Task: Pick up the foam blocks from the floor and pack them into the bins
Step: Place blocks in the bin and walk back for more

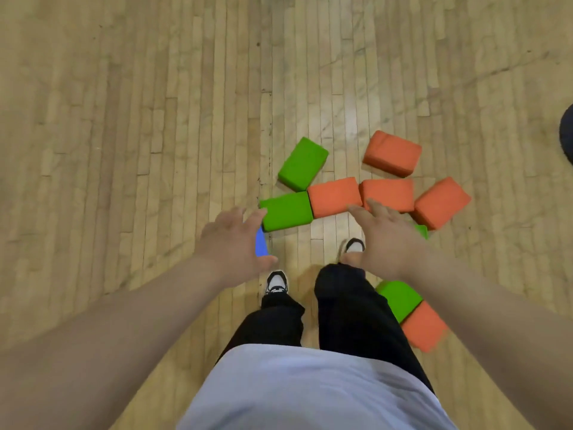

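Foam blocks, rectangular and brightly coloured, lie scattered on the pale wooden plank floor (124,119) ahead of the person's feet. Four sit in a rough row: a green foam block (286,211) touching an orange foam block (335,197), then a second orange block (387,193) just beside it and a third orange block (441,203) turned at an angle at the right end. Beyond the row lie a tilted green block (303,161) and a far orange block (392,153), apart from each other. The left hand (232,240) reaches down with fingers spread wide, holding nothing; its fingertips line up with the green foam block's near corner, though contact cannot be told. A blue foam block (261,243) shows as a sliver beneath it. The right hand (384,240), equally splayed and empty, overlaps the near edges of the two middle orange blocks. A green sliver (422,231) shows past that hand. By the right leg, a near green block (400,299) touches a near orange block (423,325). Black trousers (350,305), black-and-white shoes (277,282) and a pale shirt (310,392) fill the lower view.
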The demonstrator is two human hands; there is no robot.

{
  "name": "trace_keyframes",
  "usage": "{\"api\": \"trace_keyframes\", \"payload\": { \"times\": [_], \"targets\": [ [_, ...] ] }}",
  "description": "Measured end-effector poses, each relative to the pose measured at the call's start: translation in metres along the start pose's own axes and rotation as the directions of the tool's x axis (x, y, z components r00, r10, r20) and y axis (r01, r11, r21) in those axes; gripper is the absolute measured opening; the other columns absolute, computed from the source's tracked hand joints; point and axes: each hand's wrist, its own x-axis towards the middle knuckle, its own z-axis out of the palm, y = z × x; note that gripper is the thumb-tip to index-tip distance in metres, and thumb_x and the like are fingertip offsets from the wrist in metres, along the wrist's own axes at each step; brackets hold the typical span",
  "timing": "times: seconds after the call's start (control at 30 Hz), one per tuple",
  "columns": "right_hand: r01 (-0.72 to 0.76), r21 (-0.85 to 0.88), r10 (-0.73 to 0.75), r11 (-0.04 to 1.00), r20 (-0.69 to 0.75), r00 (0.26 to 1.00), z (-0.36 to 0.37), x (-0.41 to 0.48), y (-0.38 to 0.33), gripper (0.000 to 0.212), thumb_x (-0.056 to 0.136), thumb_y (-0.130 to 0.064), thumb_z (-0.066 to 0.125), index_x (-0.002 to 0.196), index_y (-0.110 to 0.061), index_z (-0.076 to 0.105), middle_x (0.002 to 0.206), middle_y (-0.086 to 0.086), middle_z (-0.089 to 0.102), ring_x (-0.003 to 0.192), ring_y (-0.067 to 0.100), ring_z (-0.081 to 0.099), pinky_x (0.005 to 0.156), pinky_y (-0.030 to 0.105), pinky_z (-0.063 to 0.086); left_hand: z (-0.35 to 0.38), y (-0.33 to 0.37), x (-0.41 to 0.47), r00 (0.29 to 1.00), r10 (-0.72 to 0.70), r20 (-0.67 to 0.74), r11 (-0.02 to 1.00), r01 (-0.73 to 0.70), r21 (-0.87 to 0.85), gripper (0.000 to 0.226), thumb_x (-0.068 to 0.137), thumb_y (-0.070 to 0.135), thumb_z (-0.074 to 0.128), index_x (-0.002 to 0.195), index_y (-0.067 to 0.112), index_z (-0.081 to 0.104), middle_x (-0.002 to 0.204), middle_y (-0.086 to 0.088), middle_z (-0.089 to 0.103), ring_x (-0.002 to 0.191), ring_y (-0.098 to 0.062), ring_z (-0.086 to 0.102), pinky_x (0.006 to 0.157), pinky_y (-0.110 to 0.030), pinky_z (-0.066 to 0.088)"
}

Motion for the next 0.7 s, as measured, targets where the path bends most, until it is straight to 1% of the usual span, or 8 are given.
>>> {"api": "trace_keyframes", "payload": {
  "times": [0.17,0.23,0.3,0.37,0.47,0.57,0.7],
  "targets": [
    [0.077,-0.086,-0.065,0.993,0.14,0.988,-0.018,0.124,0.04,0.108,0.08,-0.068,0.069,0.163,-0.034,0.008,0.17,0.011,0.005,0.154,0.038,0.015,0.121,0.053,0.024,0.01,0.004,0.094,0.99,-0.122,0.071,0.986,0.129,-0.109,0.1,0.082,0.075,0.055,0.16,0.036,0.006,0.166,-0.009,0.016,0.153,-0.031,0.018,0.119,-0.053,0.03],
    [0.11,-0.138,-0.083,0.984,0.19,0.978,-0.021,0.17,0.056,0.11,0.078,-0.069,0.069,0.162,-0.034,0.007,0.17,0.011,0.006,0.153,0.038,0.016,0.12,0.053,0.025,0.015,0.007,0.124,0.979,-0.168,0.116,0.972,0.184,-0.144,0.1,0.083,0.073,0.058,0.16,0.035,0.007,0.166,-0.008,0.017,0.153,-0.031,0.017,0.121,-0.051,0.027],
    [0.146,-0.199,-0.1,0.969,0.224,0.97,-0.022,0.216,0.071,0.113,0.077,-0.071,0.069,0.162,-0.033,0.006,0.169,0.011,0.007,0.153,0.037,0.017,0.119,0.053,0.026,0.022,0.006,0.156,0.974,-0.197,0.115,0.963,0.214,-0.161,0.1,0.083,0.073,0.059,0.16,0.035,0.008,0.166,-0.008,0.017,0.153,-0.031,0.019,0.121,-0.049,0.026],
    [0.189,-0.24,-0.125,0.952,0.261,0.957,-0.014,0.262,0.081,0.114,0.076,-0.071,0.069,0.162,-0.033,0.004,0.169,0.011,0.006,0.153,0.037,0.017,0.12,0.052,0.026,0.033,0.005,0.189,0.968,-0.221,0.121,0.961,0.237,-0.141,0.1,0.083,0.075,0.057,0.159,0.037,0.005,0.166,-0.006,0.016,0.152,-0.031,0.02,0.121,-0.048,0.027],
    [0.25,-0.28,-0.158,0.927,0.314,0.936,0.019,0.341,0.094,0.118,0.075,-0.071,0.07,0.162,-0.034,-0.002,0.17,0.01,0.002,0.155,0.037,0.011,0.123,0.054,0.021,0.065,0.002,0.255,0.954,-0.242,0.178,0.952,0.269,-0.148,0.099,0.086,0.074,0.057,0.16,0.036,0.004,0.166,-0.005,0.014,0.152,-0.03,0.021,0.117,-0.048,0.029],
    [0.299,-0.344,-0.168,0.89,0.363,0.917,0.073,0.43,0.11,0.126,0.072,-0.075,0.071,0.162,-0.033,-0.006,0.171,0.01,-0.002,0.156,0.038,0.009,0.123,0.055,0.02,0.122,-0.002,0.344,0.96,-0.205,0.189,0.961,0.234,-0.147,0.103,0.085,0.072,0.061,0.161,0.034,0.004,0.166,-0.01,0.013,0.151,-0.033,0.021,0.119,-0.047,0.026],
    [0.352,-0.418,-0.178,0.837,0.399,0.899,0.159,0.548,0.127,0.137,0.065,-0.08,0.074,0.162,-0.031,-0.009,0.171,0.009,-0.004,0.157,0.036,0.006,0.125,0.057,0.015,0.218,-0.008,0.468,0.97,-0.166,0.178,0.976,0.187,-0.108,0.104,0.082,0.074,0.063,0.16,0.031,0.011,0.157,-0.015,0.029,0.143,-0.038,0.035,0.114,-0.05,0.033]
  ]
}}
